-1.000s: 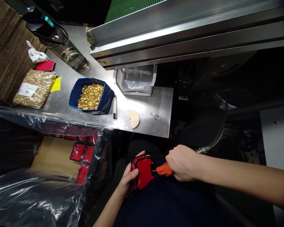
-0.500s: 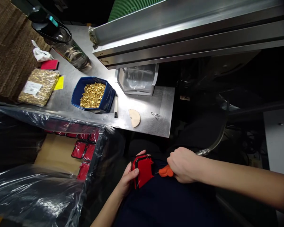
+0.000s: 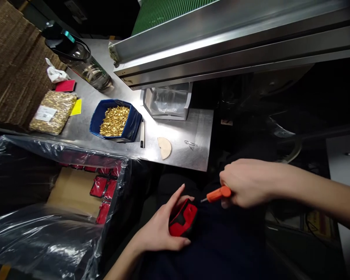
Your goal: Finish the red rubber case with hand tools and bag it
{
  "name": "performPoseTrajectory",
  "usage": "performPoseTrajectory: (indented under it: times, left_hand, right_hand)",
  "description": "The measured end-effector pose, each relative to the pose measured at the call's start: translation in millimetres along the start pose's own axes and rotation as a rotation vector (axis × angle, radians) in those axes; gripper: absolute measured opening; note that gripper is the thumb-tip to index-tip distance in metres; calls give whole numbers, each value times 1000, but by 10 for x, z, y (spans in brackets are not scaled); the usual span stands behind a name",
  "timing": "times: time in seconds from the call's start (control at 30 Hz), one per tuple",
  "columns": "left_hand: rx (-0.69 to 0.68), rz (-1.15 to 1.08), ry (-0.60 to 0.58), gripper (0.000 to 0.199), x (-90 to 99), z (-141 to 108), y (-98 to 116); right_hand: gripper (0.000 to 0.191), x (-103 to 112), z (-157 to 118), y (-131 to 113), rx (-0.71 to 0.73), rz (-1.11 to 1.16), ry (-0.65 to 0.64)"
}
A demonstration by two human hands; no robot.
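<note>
My left hand [image 3: 160,229] grips a red and black plastic case [image 3: 183,218] low over my lap, thumb on the near side and fingers on the far side. One narrow side of the case, with a small hole, faces up. To its right, my right hand [image 3: 243,182] is wrapped round an orange air blow gun [image 3: 217,193]. The gun's thin metal nozzle points left at the case, with a small gap between them. My palm hides the gun's grip, and a clear hose [image 3: 294,151] shows behind the wrist.
A plastic-lined bin [image 3: 125,171] at left holds several red cases [image 3: 99,186] and cardboard. On the metal table [image 3: 192,159] are a blue tub [image 3: 134,120] of brass-coloured pieces, a cutter knife [image 3: 142,134], a half-round disc [image 3: 165,148], a grey bin [image 3: 170,116] and a bottle [image 3: 90,70]. A conveyor frame [image 3: 221,46] overhangs.
My left hand has turned the case from its broad red face to a narrow side. My right hand has moved up and right with the blow gun, away from the case.
</note>
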State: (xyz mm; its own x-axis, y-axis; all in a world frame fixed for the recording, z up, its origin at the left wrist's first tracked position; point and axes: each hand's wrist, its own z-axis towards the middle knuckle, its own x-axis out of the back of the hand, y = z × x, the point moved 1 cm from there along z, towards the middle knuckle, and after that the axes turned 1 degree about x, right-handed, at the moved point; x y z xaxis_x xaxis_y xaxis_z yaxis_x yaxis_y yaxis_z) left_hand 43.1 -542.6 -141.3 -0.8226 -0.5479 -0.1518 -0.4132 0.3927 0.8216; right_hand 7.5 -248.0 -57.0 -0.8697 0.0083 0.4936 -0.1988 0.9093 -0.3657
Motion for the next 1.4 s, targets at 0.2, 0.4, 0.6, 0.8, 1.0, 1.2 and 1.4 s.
performPoseTrajectory:
  times: [0.2, 0.4, 0.6, 0.8, 1.0, 1.2, 1.4]
  left_hand:
    - [29, -124, 33, 116, 113, 2, -20]
    - [-122, 536, -37, 114, -6, 310, 403]
    - [-62, 370, -119, 115, 267, 379, 339]
    - [-103, -559, 94, 75, 308, 390, -13]
    - [-161, -941, 53, 68, -63, 510, -61]
    - [-122, -943, 39, 67, -260, 454, -217]
    - [-77, -1065, 108, 64, -238, 498, -217]
  right_hand:
    - [40, -88, 48, 194, 40, 62, -143]
    - [38, 184, 123, -76, 23, -94, -68]
    - [10, 101, 90, 151, -38, -144, 36]
    - [49, -181, 272, 1358, -174, -435, 546]
    - [48, -206, 1054, 1927, -309, -485, 528]
    - [54, -257, 1382, 2050, -436, -422, 574]
    - [56, -379, 1026, 1601, -515, -277, 743]
